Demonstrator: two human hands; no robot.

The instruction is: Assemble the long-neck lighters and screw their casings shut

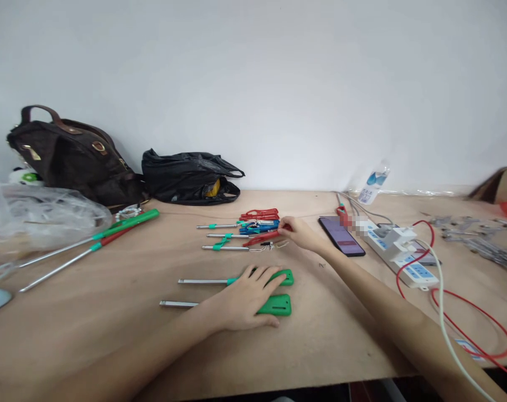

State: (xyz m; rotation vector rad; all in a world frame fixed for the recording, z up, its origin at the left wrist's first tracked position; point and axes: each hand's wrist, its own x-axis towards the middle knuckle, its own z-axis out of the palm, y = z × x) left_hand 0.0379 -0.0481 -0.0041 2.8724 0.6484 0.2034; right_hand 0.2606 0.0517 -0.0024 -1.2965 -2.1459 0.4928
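My left hand (251, 293) lies palm down with its fingers spread over two metal rods with green plastic handles. Past its fingertips show the upper green handle (285, 277) and the lower green handle (277, 305); parts of both are covered. Farther back, my right hand (299, 233) pinches the end of a red plastic handle (259, 238) between thumb and fingers. Beside that handle lie short metal rods (226, 248) with green collars, blue pieces (258, 226) and small metal parts (267, 245). More red handle pieces (259, 214) rest just behind.
Long rods with green (132, 222) and red handles lie at left, near a clear plastic bag (56, 215). A dark bag (75, 156) and black plastic bag (186, 176) line the wall. Right are a phone (343, 237), power strip (412, 268), bottle (374, 181), cables and metal parts (483, 240).
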